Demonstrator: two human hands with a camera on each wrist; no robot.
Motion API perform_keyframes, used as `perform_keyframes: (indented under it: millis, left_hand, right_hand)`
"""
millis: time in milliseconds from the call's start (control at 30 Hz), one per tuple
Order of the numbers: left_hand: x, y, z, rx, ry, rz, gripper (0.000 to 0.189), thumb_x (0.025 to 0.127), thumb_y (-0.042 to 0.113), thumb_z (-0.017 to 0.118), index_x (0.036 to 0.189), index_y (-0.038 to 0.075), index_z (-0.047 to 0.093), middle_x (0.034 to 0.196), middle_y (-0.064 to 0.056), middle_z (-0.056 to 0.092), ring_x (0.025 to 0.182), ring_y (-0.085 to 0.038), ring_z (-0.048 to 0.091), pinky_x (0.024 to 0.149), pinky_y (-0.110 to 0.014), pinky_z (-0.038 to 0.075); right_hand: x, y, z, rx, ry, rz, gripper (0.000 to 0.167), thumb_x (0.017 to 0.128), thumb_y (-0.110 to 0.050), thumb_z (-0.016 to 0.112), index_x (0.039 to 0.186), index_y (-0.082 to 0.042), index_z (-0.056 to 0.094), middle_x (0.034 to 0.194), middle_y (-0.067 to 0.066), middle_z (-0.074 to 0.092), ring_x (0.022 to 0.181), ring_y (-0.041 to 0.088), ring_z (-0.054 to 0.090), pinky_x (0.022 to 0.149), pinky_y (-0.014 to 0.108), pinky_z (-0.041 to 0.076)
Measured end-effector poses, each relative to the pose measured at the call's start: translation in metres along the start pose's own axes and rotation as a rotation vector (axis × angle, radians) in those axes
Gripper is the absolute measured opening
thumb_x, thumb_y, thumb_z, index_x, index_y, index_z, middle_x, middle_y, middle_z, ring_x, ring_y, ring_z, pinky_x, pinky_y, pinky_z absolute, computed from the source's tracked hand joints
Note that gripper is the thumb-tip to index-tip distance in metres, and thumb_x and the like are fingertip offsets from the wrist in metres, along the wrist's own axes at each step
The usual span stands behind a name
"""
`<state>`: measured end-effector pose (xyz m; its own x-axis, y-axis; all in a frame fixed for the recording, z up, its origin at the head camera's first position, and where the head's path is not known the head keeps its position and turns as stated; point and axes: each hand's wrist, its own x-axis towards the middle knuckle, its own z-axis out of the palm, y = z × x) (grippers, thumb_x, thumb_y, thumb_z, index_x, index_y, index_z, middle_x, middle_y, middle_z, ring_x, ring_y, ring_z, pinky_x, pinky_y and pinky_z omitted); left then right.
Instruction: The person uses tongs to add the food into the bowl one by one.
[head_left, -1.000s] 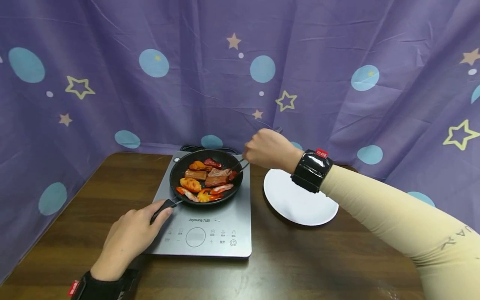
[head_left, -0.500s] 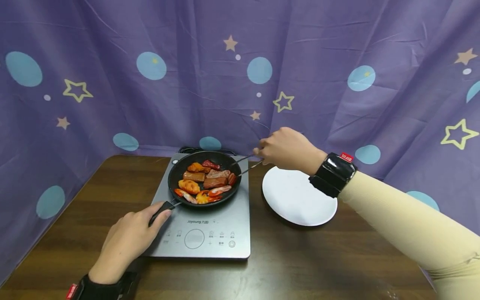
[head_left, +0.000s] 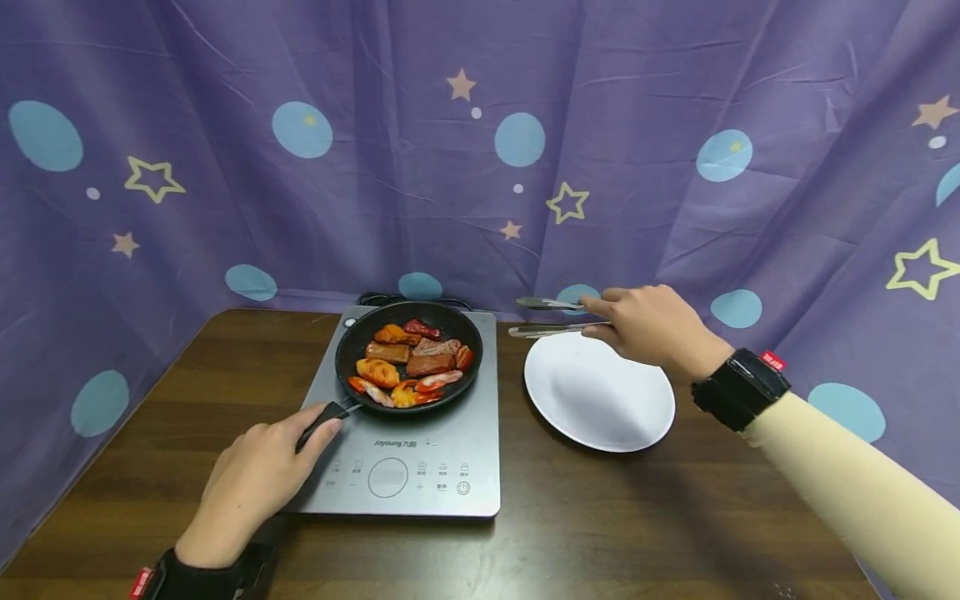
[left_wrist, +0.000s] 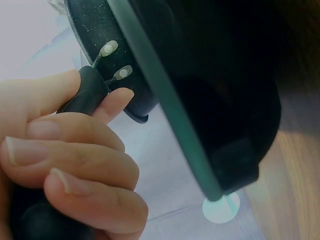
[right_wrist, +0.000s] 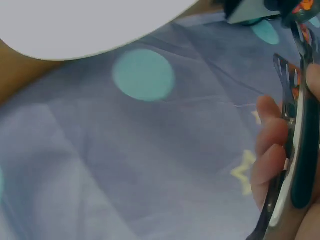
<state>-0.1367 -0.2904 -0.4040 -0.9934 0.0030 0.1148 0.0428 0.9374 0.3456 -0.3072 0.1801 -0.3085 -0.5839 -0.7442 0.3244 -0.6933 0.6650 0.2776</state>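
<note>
My left hand (head_left: 262, 471) grips the black handle (left_wrist: 85, 92) of a frying pan (head_left: 345, 367). The pan sits on a silver induction cooktop (head_left: 480, 433). Inside it lie several pieces of food: brown meat slabs (head_left: 431, 364), shrimp (head_left: 440, 380), a yellow-orange piece (head_left: 377, 372) and a dark red piece (head_left: 423, 327). My right hand (head_left: 645, 325) holds metal tongs (head_left: 551, 330), seen also as tongs with dark grip panels (right_wrist: 305, 150) in the right wrist view. Their two arms stand apart with nothing between them, above the back edge of a white plate (head_left: 600, 400).
A brown wooden table (head_left: 600, 517) carries the cooktop and, right of it, the plate. A purple curtain (head_left: 420, 150) with stars and dots hangs directly behind. A black cable (head_left: 378, 298) lies behind the cooktop.
My right hand has drawn the tongs out of the pan and moved right, over the plate's back edge. The red piece at the pan's right stays there. The left hand keeps its hold.
</note>
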Motion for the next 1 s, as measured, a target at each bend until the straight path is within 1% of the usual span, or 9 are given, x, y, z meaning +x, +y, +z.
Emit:
perform_keyframes:
  millis: [133, 267, 333, 400, 500, 567, 700, 867, 1000]
  left_hand:
    - [0.0, 0.0, 0.0, -0.001, -0.008, -0.006, 0.061, 0.109, 0.055, 0.054, 0.146, 0.007, 0.065, 0.124, -0.028, 0.073, 0.095, -0.048, 0.074, 0.054, -0.05, 0.053]
    - [-0.001, -0.001, 0.0, -0.004, -0.017, -0.011, 0.061, 0.109, 0.054, 0.055, 0.147, 0.008, 0.064, 0.122, -0.029, 0.073, 0.092, -0.047, 0.074, 0.051, -0.045, 0.05]
    - [-0.001, -0.001, 0.0, -0.003, -0.025, -0.015, 0.06, 0.109, 0.054, 0.055, 0.147, 0.008, 0.064, 0.122, -0.029, 0.073, 0.09, -0.047, 0.074, 0.049, -0.043, 0.048]
    - [-0.001, -0.002, -0.001, -0.003, -0.026, -0.012, 0.06, 0.109, 0.054, 0.055, 0.147, 0.008, 0.064, 0.121, -0.029, 0.073, 0.09, -0.047, 0.074, 0.049, -0.043, 0.048]
    - [0.0, -0.001, -0.001, -0.005, -0.028, -0.014, 0.062, 0.109, 0.055, 0.054, 0.147, 0.008, 0.064, 0.122, -0.03, 0.073, 0.09, -0.047, 0.074, 0.049, -0.043, 0.047]
    - [0.0, -0.001, -0.002, -0.006, -0.025, -0.015, 0.062, 0.109, 0.056, 0.054, 0.148, 0.008, 0.064, 0.123, -0.03, 0.072, 0.091, -0.048, 0.074, 0.049, -0.043, 0.048]
    - [0.0, -0.001, -0.002, -0.002, -0.025, -0.017, 0.064, 0.109, 0.057, 0.053, 0.148, 0.007, 0.063, 0.124, -0.03, 0.072, 0.091, -0.049, 0.074, 0.048, -0.042, 0.047]
    - [0.001, -0.001, -0.001, 0.002, -0.021, -0.014, 0.063, 0.109, 0.056, 0.053, 0.147, 0.007, 0.064, 0.124, -0.03, 0.072, 0.093, -0.049, 0.074, 0.05, -0.044, 0.049]
    - [0.0, 0.0, 0.0, -0.004, -0.019, -0.012, 0.063, 0.109, 0.056, 0.054, 0.147, 0.007, 0.064, 0.123, -0.029, 0.072, 0.094, -0.049, 0.074, 0.049, -0.043, 0.049]
  right_hand:
    - [-0.025, 0.004, 0.018, 0.065, 0.017, 0.097, 0.043, 0.1, -0.038, 0.074, 0.132, -0.01, 0.074, 0.086, 0.002, 0.069, 0.059, 0.022, 0.062, 0.053, 0.048, 0.052]
    - [-0.048, 0.005, 0.036, 0.109, 0.032, 0.178, 0.042, 0.1, -0.038, 0.074, 0.132, -0.011, 0.074, 0.088, 0.003, 0.07, 0.065, 0.023, 0.066, 0.056, 0.048, 0.053]
    - [-0.06, 0.003, 0.046, 0.136, 0.043, 0.212, 0.042, 0.1, -0.036, 0.075, 0.132, -0.009, 0.073, 0.092, 0.006, 0.073, 0.07, 0.025, 0.069, 0.059, 0.049, 0.055]
    - [-0.071, 0.001, 0.055, 0.172, 0.045, 0.25, 0.043, 0.1, -0.034, 0.075, 0.134, -0.007, 0.073, 0.096, 0.008, 0.075, 0.074, 0.027, 0.071, 0.063, 0.05, 0.056]
    - [-0.086, -0.002, 0.067, 0.226, 0.031, 0.301, 0.044, 0.101, -0.031, 0.074, 0.134, -0.003, 0.072, 0.102, 0.013, 0.077, 0.083, 0.032, 0.074, 0.07, 0.052, 0.057]
    - [-0.094, -0.003, 0.075, 0.259, 0.017, 0.333, 0.043, 0.102, -0.03, 0.074, 0.134, -0.002, 0.072, 0.103, 0.014, 0.077, 0.087, 0.035, 0.075, 0.073, 0.054, 0.057]
    - [-0.104, -0.008, 0.088, 0.303, 0.009, 0.362, 0.04, 0.101, -0.027, 0.075, 0.131, -0.001, 0.073, 0.103, 0.015, 0.077, 0.091, 0.036, 0.076, 0.078, 0.055, 0.057]
    - [-0.11, -0.015, 0.099, 0.322, 0.025, 0.343, 0.036, 0.099, -0.02, 0.078, 0.127, 0.001, 0.074, 0.096, 0.015, 0.076, 0.087, 0.034, 0.075, 0.077, 0.053, 0.057]
    - [-0.112, -0.018, 0.108, 0.325, 0.038, 0.34, 0.034, 0.098, -0.019, 0.078, 0.125, 0.001, 0.074, 0.096, 0.016, 0.076, 0.087, 0.034, 0.075, 0.077, 0.053, 0.058]
